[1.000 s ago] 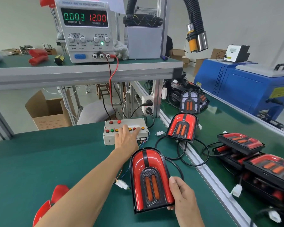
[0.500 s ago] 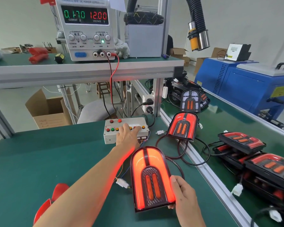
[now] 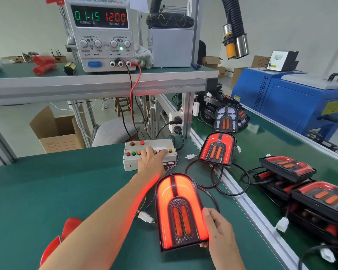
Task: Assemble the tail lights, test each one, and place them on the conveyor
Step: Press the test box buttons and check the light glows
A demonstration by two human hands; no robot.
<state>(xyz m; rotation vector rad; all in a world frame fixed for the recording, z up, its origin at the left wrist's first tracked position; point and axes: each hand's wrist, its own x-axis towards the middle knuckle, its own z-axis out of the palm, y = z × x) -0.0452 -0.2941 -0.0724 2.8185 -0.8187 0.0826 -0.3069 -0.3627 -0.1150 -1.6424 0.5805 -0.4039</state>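
Observation:
A red arch-shaped tail light [image 3: 179, 211] stands tilted on the green bench, its red outer band lit. My right hand [image 3: 217, 228] grips its lower right edge, thumb on the lens. My left hand [image 3: 151, 160] reaches forward with straight fingers pressing buttons on the white test box [image 3: 131, 162]. The tail light's white connector [image 3: 145, 218] lies to its left, joined to thin wires from the box. The power supply [image 3: 100, 34] on the shelf reads 0.115 and 12.00. An unlit tail light [image 3: 217, 148] leans at the conveyor's [image 3: 281, 145] near rail.
Several more tail lights [image 3: 287, 166] with black cables lie on the conveyor to the right. A blue machine [image 3: 293, 100] stands behind it. Red plastic parts [image 3: 68, 228] sit at the lower left, and a cardboard box [image 3: 57, 131] sits under the shelf.
The held tail light went from unlit to glowing red. The current reading rose from 0.003 to 0.170, now 0.115. Both hands have stayed in place.

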